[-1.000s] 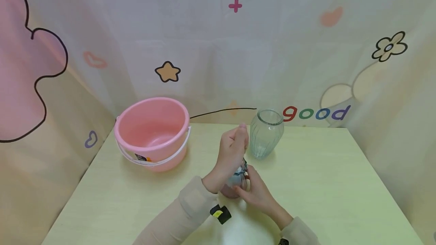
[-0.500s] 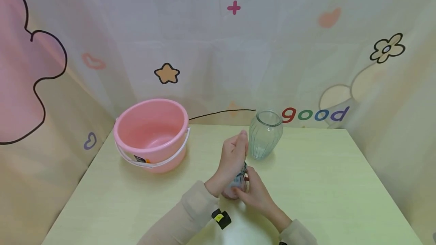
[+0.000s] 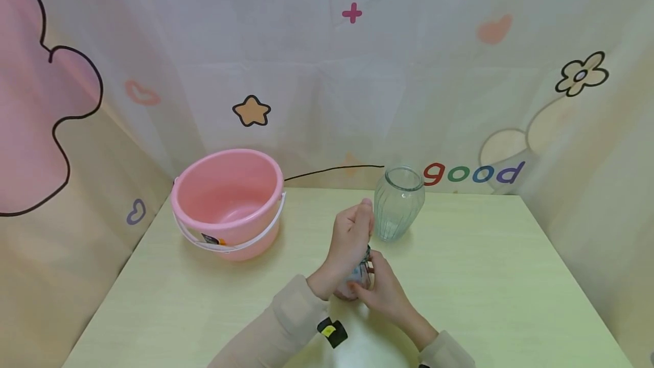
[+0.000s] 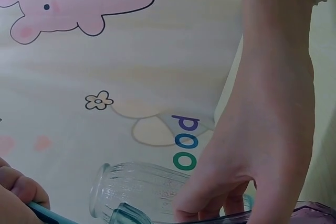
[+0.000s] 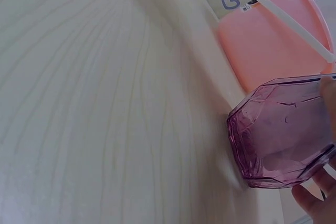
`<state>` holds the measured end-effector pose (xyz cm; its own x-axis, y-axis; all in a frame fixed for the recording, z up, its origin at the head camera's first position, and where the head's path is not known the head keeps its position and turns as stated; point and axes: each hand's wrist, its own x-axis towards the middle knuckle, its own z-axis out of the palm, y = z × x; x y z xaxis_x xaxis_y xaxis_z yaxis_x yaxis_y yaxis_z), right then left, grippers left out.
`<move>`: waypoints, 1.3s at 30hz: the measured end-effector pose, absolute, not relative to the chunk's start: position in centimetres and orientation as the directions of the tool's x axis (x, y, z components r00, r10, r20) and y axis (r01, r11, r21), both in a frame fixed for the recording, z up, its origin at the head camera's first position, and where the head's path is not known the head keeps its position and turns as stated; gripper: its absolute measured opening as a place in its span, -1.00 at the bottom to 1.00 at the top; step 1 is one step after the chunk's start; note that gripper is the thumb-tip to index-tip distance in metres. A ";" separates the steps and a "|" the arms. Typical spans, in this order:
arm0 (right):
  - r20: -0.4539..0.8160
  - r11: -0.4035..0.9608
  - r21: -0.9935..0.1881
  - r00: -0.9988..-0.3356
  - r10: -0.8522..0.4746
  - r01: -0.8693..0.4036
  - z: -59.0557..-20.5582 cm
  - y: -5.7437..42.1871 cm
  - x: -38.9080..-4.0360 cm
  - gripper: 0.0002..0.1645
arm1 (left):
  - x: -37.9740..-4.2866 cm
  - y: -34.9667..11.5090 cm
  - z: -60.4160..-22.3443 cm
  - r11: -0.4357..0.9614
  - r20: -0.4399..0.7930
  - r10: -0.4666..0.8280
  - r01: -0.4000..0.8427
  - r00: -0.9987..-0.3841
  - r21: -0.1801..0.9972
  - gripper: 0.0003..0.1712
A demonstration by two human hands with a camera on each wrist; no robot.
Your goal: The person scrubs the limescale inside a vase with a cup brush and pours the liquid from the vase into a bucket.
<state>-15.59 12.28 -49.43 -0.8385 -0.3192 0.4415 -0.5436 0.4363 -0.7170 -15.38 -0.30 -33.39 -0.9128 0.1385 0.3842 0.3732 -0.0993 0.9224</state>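
Note:
My left hand (image 3: 349,238) is a fist with the thumb on top, over the mouth of a small faceted glass vase (image 5: 281,135). The vase is purple at its base and bluish near its neck. In the left wrist view the left fingers curl round a thin blue handle (image 4: 51,215); its working end is hidden, and I cannot tell what tool it is. My right hand (image 3: 386,290) grips the small vase from the right, thumb on the near side. Behind the hands stands a larger ribbed clear glass vase (image 3: 400,209).
A pink bucket (image 3: 252,247) with a white handle stands at the back left of the pale wooden table (image 3: 490,277). A printed curtain (image 3: 306,61) closes off the back and sides. A black-and-yellow band (image 3: 332,331) shows near the left sleeve.
My left fist has sunk slightly toward the small vase. The right hand keeps its grip, and the bucket and clear vase stay where they were, with a slight shift of the head view.

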 end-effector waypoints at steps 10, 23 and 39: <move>0.438 0.454 -0.717 -0.848 -0.297 -0.529 -49.3 12.1 -15.6 -0.26 | -17.1 -0.2 -35.3 -0.107 0.396 0.109 0.385 -0.912 0.917 -0.45; 0.410 0.534 -0.693 -0.874 -0.261 -0.485 -49.0 11.8 -15.7 -0.15 | -17.3 -0.2 -33.7 -0.113 0.465 0.084 0.455 -0.881 0.883 -0.40; 0.469 0.514 -0.673 -0.844 -0.259 -0.532 -49.2 11.8 -15.8 -0.12 | -17.1 0.0 -35.2 -0.126 0.369 0.107 0.356 -0.923 0.926 -0.45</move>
